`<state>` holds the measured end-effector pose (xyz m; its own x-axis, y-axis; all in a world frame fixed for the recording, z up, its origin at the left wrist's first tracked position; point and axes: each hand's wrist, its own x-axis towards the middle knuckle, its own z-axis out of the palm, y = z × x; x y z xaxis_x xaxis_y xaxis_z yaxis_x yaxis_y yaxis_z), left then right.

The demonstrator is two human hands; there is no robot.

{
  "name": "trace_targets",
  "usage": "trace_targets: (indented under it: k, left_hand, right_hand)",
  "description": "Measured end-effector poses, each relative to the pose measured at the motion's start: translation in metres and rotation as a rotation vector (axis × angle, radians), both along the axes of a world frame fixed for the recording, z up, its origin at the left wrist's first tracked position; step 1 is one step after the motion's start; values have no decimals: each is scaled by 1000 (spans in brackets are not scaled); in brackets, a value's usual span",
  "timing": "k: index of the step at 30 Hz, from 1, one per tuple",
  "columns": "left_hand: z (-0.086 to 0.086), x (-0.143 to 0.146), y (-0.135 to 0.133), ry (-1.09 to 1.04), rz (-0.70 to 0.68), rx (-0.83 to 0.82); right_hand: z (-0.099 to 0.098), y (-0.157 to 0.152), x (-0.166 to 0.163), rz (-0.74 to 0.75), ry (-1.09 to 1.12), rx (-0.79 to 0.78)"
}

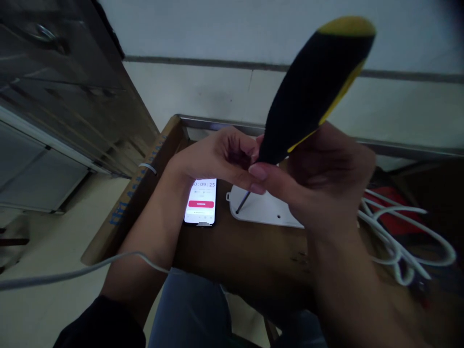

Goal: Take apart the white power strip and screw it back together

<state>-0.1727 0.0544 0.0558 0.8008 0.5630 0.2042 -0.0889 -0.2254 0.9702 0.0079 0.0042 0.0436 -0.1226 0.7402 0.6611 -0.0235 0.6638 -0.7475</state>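
Black-and-yellow screwdriver [319, 87] looms closest, its shaft slanting to a corner hole of the white plastic casing [259, 209]; the right hand [326, 174] has its fingers curled around the handle, the left hand [232, 157] its fingers pinched at the neck; both block much of the casing, which lies on the wooden surface [232, 249]; left of the casing glows a partly covered smartphone [201, 203]; right of it, white cable [395, 241] loops.

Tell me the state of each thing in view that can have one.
White panel: lying flat, partly hidden.
Screwdriver: tilted, tip down at a corner of the white panel.
Left hand: closed on the screwdriver.
Right hand: closed on the screwdriver.
Phone: face up, screen lit.
White cable: loosely looped.
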Motion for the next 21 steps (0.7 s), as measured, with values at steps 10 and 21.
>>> trace_targets:
  k: [10, 21]
  left_hand:
    - [-7, -5, 8, 17, -57, -23]
    - [-9, -3, 7, 23, 30, 35]
  right_hand:
    - [-7, 1, 1, 16, -110, 57]
    - [-6, 0, -1, -52, -88, 70]
